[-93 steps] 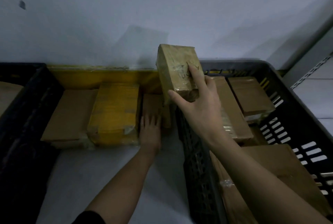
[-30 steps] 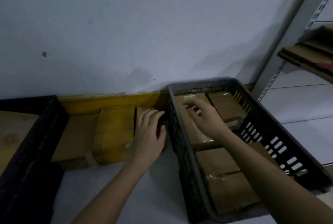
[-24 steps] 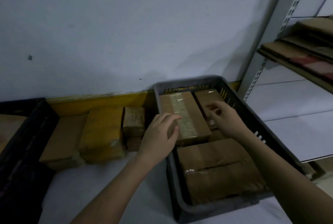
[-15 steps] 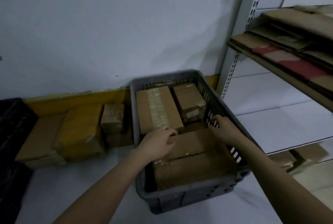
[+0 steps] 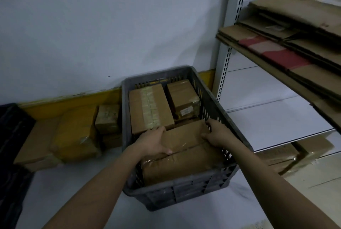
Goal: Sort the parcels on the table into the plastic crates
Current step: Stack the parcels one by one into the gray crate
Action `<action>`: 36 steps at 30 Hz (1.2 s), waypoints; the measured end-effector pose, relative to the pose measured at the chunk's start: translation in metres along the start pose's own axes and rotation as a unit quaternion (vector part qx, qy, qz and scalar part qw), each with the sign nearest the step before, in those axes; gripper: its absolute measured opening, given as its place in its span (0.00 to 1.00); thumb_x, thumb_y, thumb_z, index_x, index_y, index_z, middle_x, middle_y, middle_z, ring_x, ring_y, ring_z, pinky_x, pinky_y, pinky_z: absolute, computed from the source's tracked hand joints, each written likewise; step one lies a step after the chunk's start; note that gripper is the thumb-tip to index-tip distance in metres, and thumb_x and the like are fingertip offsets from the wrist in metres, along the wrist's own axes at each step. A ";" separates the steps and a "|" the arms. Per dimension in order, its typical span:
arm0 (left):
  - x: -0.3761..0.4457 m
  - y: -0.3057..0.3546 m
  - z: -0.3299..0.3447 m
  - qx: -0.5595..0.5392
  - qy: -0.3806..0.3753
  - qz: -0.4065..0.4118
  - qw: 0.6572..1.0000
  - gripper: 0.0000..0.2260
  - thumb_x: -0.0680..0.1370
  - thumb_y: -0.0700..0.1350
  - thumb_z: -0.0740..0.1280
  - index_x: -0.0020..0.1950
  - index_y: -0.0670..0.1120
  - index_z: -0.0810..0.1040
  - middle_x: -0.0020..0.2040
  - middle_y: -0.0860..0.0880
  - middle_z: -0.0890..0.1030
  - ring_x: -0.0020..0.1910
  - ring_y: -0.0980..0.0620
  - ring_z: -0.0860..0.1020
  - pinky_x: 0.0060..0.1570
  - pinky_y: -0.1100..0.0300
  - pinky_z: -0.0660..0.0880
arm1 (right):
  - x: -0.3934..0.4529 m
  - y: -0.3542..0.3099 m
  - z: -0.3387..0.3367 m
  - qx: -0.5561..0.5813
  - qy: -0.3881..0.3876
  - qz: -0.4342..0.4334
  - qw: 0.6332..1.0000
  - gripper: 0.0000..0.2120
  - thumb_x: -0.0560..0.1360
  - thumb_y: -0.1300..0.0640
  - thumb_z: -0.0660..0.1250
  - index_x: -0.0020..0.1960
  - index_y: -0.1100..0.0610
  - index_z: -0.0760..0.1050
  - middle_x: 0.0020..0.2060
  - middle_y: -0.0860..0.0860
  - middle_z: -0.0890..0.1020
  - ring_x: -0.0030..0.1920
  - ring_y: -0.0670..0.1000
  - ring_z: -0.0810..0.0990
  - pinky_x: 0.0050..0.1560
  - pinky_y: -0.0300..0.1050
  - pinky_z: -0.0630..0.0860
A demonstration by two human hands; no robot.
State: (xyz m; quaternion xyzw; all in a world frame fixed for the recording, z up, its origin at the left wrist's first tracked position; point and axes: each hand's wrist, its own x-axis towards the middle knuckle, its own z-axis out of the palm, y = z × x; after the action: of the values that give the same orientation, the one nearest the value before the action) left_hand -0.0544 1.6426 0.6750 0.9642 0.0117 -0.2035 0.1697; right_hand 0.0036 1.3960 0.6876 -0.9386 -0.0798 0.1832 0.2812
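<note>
A grey slotted plastic crate (image 5: 184, 193) stands on the white table and holds several brown taped parcels. Both my hands are inside it. My left hand (image 5: 153, 142) grips the left end of a flat brown parcel (image 5: 184, 136) lying across the crate's middle, and my right hand (image 5: 215, 133) grips its right end. Beneath it lies a larger wrapped parcel (image 5: 180, 166). Behind them sit a long taped box (image 5: 150, 108) and a smaller box with a label (image 5: 182, 98). Left of the crate, on the table, lie a yellow wrapped parcel (image 5: 75, 134), a small taped parcel (image 5: 108, 116) and a flat brown one (image 5: 35, 145).
A black crate (image 5: 13, 136) stands at the far left edge. A metal shelf upright (image 5: 227, 48) rises right of the grey crate, with flattened cardboard (image 5: 287, 44) on a shelf above. More wrapped parcels (image 5: 295, 153) lie on the lower shelf. The wall is close behind.
My right hand set a small taped parcel down. Then both hands moved into the grey crate and took hold of the flat parcel's ends. My view swung right.
</note>
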 end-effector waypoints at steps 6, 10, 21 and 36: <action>-0.006 0.001 -0.026 -0.057 0.015 0.019 0.998 0.36 0.65 0.64 0.77 0.67 0.55 0.66 0.63 0.52 0.75 0.57 0.51 0.74 0.50 0.55 0.73 | -0.007 -0.018 -0.025 -0.049 0.062 -0.035 0.996 0.28 0.78 0.47 0.67 0.75 0.52 0.65 0.67 0.54 0.76 0.65 0.58 0.75 0.60 0.54 0.75; -0.014 0.007 -0.052 -0.074 0.063 0.039 0.995 0.34 0.64 0.66 0.76 0.65 0.57 0.70 0.60 0.55 0.76 0.57 0.52 0.75 0.53 0.55 0.73 | -0.009 -0.028 -0.054 -0.017 0.055 -0.044 0.997 0.26 0.78 0.46 0.67 0.72 0.55 0.70 0.65 0.54 0.77 0.62 0.56 0.76 0.60 0.52 0.75; -0.072 0.012 -0.164 -0.170 0.247 0.067 0.952 0.37 0.57 0.69 0.77 0.62 0.57 0.74 0.55 0.56 0.78 0.54 0.52 0.78 0.51 0.56 0.77 | -0.016 -0.052 -0.117 0.421 0.121 -0.086 0.895 0.20 0.83 0.47 0.56 0.54 0.60 0.81 0.51 0.60 0.83 0.54 0.59 0.81 0.56 0.57 0.76; -0.149 -0.073 -0.191 -0.238 0.513 -0.078 0.821 0.28 0.66 0.62 0.77 0.60 0.54 0.73 0.54 0.55 0.76 0.52 0.51 0.76 0.52 0.51 0.75 | 0.055 -0.106 -0.019 0.305 0.121 -0.053 0.943 0.09 0.82 0.54 0.61 0.57 0.58 0.73 0.45 0.54 0.79 0.45 0.54 0.78 0.48 0.54 0.77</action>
State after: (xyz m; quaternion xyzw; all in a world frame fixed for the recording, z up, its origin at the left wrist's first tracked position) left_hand -0.1238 1.7817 0.8749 0.8547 0.2200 0.3172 0.3472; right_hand 0.0562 1.4880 0.7446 -0.8172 -0.0352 0.0683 0.5712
